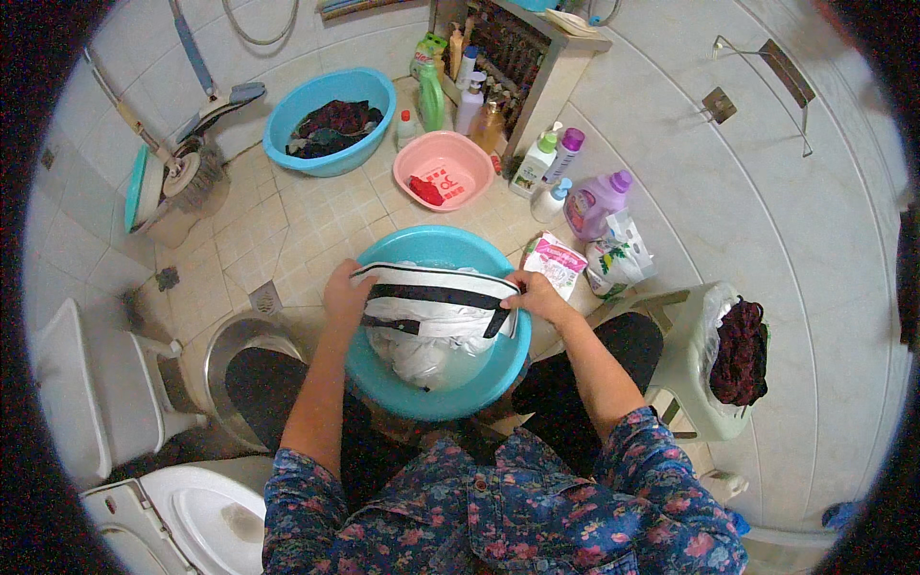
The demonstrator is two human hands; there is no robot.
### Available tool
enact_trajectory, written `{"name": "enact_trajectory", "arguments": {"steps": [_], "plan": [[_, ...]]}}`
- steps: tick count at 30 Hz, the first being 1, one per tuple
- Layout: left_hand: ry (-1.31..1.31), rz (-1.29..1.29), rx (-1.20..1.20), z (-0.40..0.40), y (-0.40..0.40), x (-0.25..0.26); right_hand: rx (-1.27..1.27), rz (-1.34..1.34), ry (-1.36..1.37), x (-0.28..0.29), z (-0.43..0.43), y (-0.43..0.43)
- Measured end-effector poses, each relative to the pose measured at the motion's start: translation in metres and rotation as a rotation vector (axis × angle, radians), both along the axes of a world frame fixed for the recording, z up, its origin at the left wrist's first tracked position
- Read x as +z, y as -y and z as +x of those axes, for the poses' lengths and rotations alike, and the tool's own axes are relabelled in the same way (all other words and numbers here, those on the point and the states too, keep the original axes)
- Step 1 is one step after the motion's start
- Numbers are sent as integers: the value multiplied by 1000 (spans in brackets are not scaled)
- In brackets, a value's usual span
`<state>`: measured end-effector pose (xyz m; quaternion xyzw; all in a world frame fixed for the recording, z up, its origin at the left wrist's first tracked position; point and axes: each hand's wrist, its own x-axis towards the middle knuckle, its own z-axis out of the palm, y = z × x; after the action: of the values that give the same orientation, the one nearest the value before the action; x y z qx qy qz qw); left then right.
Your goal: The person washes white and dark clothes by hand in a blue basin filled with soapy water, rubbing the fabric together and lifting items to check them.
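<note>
Stretched between my two hands is the waistband of a white cloth garment with black bands, wet-looking and partly bunched. My left hand grips its left end and my right hand pinches its right end. The lower part of the garment sinks into cloudy water in a blue plastic basin, which stands in front of me between my knees. Fabric hides much of the water and the basin's inside.
Beyond stand a pink basin holding a red cloth and a blue basin with dark clothes. Bottles, including a purple detergent jug, line the right. Dark fabric lies on a plastic stool. A metal bowl sits left.
</note>
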<state>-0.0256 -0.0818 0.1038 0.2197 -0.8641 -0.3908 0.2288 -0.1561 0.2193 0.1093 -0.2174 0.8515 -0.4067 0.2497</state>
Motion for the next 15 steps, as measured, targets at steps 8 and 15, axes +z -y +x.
{"name": "enact_trajectory", "arguments": {"steps": [8,15], "plan": [[-51,99,239,-2,-11,28,-306,1,-258,-15,4,1],[-254,555,78,-7,4,-1,-579,-475,251,-20,8,23]]}}
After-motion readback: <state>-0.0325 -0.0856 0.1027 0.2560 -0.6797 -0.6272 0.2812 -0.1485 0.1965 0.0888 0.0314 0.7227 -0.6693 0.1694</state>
